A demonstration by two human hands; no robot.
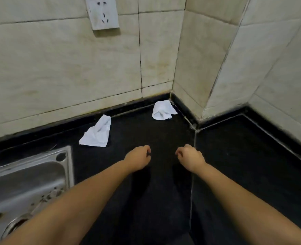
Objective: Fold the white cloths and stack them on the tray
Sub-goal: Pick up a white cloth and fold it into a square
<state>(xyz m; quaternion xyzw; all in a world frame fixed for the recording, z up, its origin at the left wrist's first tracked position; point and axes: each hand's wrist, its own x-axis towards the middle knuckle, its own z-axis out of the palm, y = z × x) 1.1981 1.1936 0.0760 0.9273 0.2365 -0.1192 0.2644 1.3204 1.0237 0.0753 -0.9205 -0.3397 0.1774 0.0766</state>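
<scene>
Two crumpled white cloths (pixel 96 132) (pixel 163 110), two empty curled hands (pixel 139 157) (pixel 190 156), one sink (pixel 27 175)

Soft white cloths (pixel 96 132) lie on a dark matt counter (pixel 234 165) beside a brushed-metal sink (pixel 27 175).

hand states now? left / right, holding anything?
Left hand: fingers curled, holding nothing, above the black counter.
Right hand: fingers curled, holding nothing; neither touches a white cloth.

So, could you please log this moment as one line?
left hand: curled, empty | right hand: curled, empty | left cloth: crumpled, unfolded | corner cloth: crumpled | tray: not visible
</scene>
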